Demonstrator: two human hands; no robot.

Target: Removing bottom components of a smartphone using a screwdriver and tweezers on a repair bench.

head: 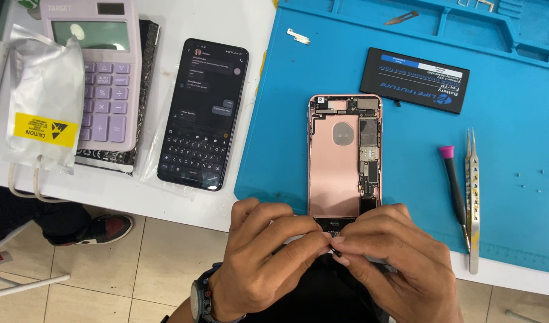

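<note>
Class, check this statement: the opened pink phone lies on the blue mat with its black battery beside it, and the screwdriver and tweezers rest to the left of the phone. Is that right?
Not quite. The head view shows the screwdriver and tweezers to the right of the opened pink phone, not the left. The rest stands: the phone lies on the blue mat with the black battery beside it.

Opened phone (340, 161) on mat (274, 119), near its front edge. Battery (417, 79) behind it, to the right. Screwdriver (456, 191) and tweezers (472, 197) right of phone, side by side. Second phone (203, 113) left of mat; calculator (101, 72) further left.
</note>
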